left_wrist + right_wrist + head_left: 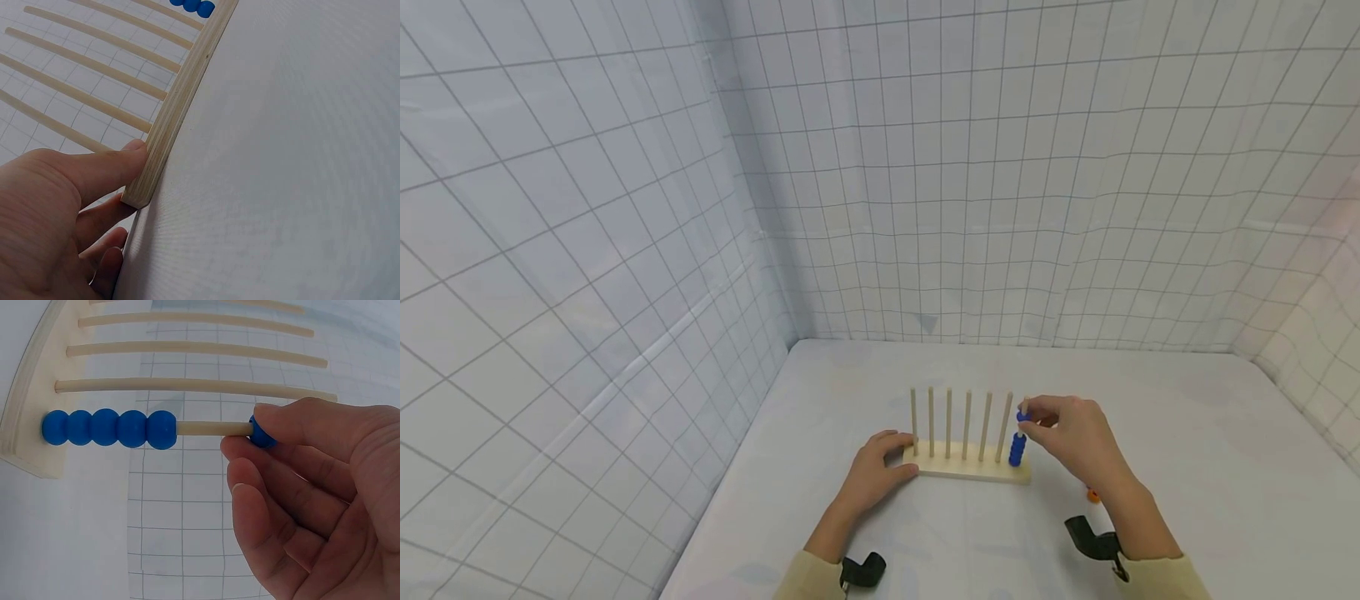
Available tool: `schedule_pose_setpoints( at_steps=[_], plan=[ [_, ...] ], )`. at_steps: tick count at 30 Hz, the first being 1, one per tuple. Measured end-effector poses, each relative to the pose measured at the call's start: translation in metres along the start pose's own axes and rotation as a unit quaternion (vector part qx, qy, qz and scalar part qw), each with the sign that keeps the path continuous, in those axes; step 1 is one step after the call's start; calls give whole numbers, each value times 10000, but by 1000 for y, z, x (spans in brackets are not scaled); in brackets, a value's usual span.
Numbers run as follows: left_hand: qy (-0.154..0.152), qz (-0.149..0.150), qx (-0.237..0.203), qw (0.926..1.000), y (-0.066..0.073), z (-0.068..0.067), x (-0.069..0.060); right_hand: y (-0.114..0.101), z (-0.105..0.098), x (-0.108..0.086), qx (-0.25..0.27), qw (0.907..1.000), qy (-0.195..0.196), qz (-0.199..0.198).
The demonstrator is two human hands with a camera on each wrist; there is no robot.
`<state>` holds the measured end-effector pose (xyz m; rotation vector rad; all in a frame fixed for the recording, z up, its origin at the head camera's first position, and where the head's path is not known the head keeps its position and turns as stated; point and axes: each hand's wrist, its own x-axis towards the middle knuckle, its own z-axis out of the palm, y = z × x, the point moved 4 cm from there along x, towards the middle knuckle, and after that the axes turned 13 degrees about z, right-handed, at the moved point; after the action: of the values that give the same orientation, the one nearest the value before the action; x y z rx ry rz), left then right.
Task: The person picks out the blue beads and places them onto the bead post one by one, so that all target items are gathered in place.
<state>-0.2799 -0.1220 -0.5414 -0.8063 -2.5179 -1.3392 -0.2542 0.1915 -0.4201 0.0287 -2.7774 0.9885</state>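
A pale wooden peg stand (970, 471) with several upright pegs (967, 425) stands on the white table. Its left end is held by my left hand (871, 477), the thumb along the front side and the other fingers behind. At the rightmost peg, my right hand (1078, 437) pinches a blue bead (262, 436) between thumb and fingers. That bead is around the peg near its top, with bare peg below it. Several blue beads (106, 427) are stacked at the foot of the same peg. The other pegs carry no beads.
An orange bead (1093, 496) lies on the white tabletop (850, 392), partly hidden by the right forearm; something dark beside it is too covered to identify. White grid-patterned sheets (962, 208) rise behind the table and along both sides.
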Motion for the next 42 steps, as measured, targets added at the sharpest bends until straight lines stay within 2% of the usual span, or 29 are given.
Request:
schedule_pose_setpoints(
  at_steps=[42],
  plan=[
    [-21,29,37,10000,-1,1,-1,16,21,-2,-83,9994,-278,214]
  ],
)
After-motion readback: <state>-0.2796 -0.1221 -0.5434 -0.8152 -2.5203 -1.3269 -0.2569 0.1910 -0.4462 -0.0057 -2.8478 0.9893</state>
